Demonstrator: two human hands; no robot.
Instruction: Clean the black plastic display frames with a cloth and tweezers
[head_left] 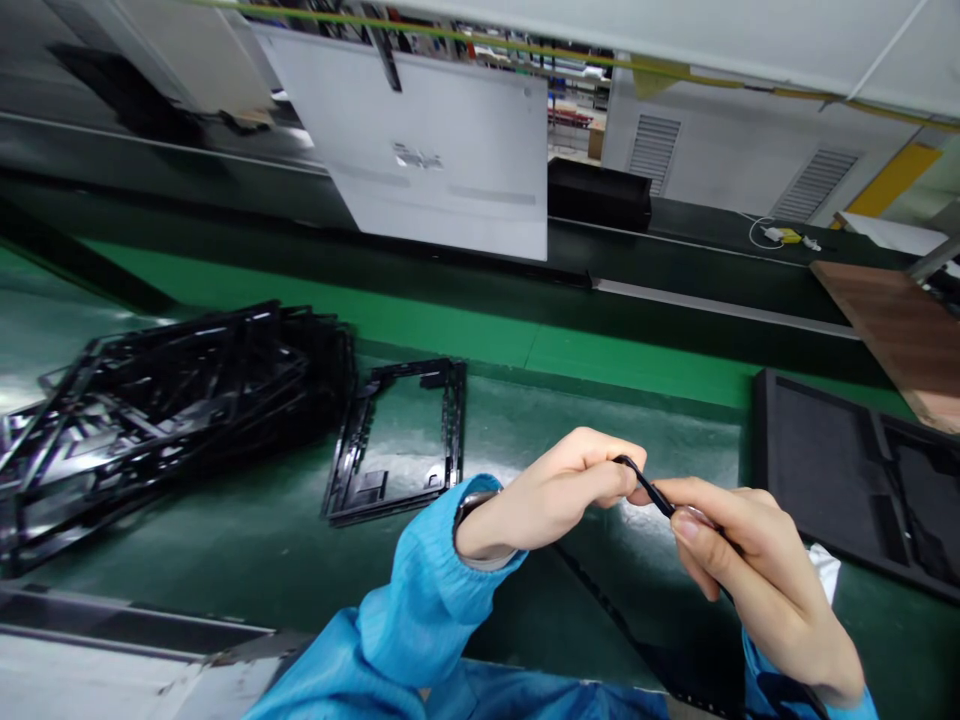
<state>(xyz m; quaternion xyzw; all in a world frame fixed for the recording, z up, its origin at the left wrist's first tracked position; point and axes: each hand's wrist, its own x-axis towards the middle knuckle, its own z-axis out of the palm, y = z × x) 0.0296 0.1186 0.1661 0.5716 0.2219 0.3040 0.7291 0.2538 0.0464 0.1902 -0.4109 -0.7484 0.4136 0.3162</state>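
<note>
A thin black strip (654,492) runs between my two hands above the green table. My left hand (574,488) pinches its upper end with curled fingers. The fingers of my right hand (739,550) are closed round the strip a little lower and to the right. Below my hands, a long black frame edge (600,595) slants down toward my body; whether it joins the strip I cannot tell. A rectangular black plastic frame (454,425) lies flat on the table to the left of my hands.
On the left is a large heap of black frames (225,385). A black foam tray (825,460) lies at the right. Behind the green table (247,540), a white panel (450,150) hangs over a dark conveyor (712,275). A brown board (892,330) is at the far right.
</note>
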